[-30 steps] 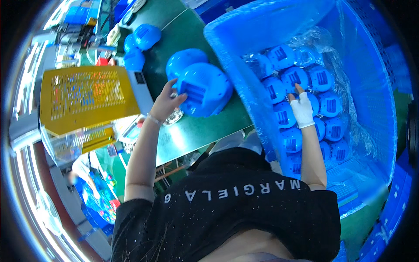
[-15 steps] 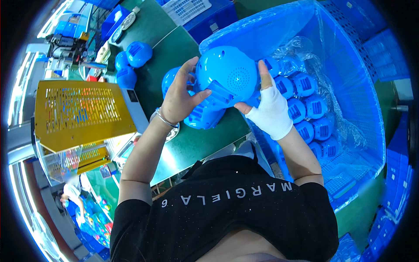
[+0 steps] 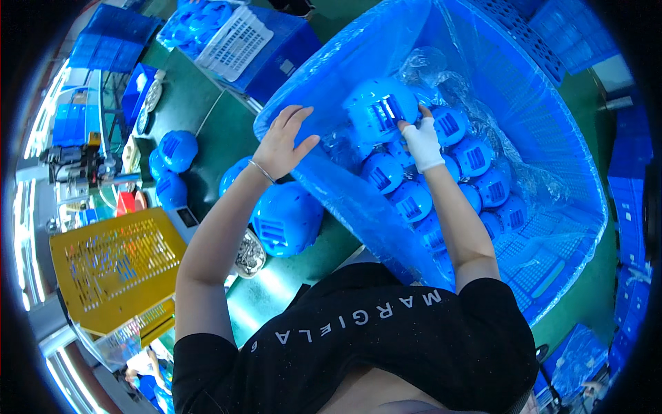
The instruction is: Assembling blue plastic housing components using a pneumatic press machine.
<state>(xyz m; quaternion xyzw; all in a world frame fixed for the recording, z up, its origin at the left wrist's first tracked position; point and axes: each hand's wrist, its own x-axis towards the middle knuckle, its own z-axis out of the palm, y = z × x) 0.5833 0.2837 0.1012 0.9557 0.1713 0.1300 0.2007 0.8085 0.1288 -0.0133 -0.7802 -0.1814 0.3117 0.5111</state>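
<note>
The white-gloved right hand is clamped on the near edge of a blue domed housing, which sits just beyond its fingertips, inside the film-lined crate. The left hand is apart from the right, fingers spread over the crate's liner edge. Another housing rests on the counter, bodyward of the left hand.

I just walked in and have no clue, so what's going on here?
The right hand, in a white glove, holds a blue shell over the shells in the crate, which sit with their slotted sides showing. The bare left hand is empty and open near the edge of the plastic-lined crate. More shells on the table lie to the left.
</note>
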